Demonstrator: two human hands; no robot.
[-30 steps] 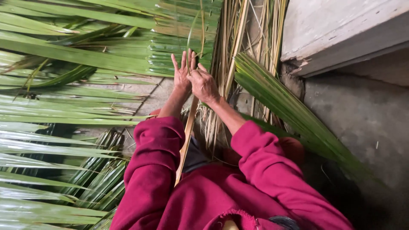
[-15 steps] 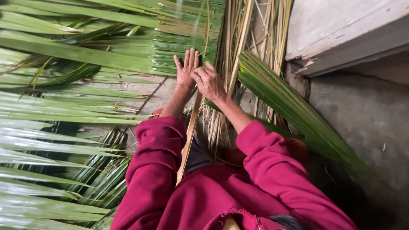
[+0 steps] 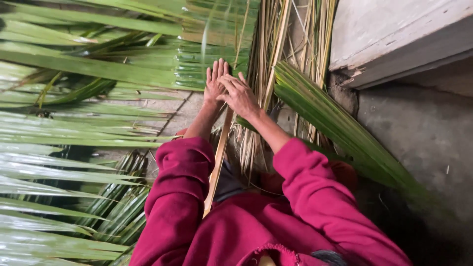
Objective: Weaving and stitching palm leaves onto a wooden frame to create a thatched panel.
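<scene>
Left hand (image 3: 215, 83) lies flat, fingers spread, on the woven green palm leaflets (image 3: 207, 59), right hand (image 3: 240, 96) looks pinched on a leaflet strip beside the pale midrib (image 3: 219, 152), so a hard tug could tear it.

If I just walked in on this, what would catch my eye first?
Two bare hands meet near top centre: the left hand flat on a mat of woven green palm leaflets, the right hand beside it. Deep red sleeves fill the foreground, and long loose green fronds fan out at left.
</scene>
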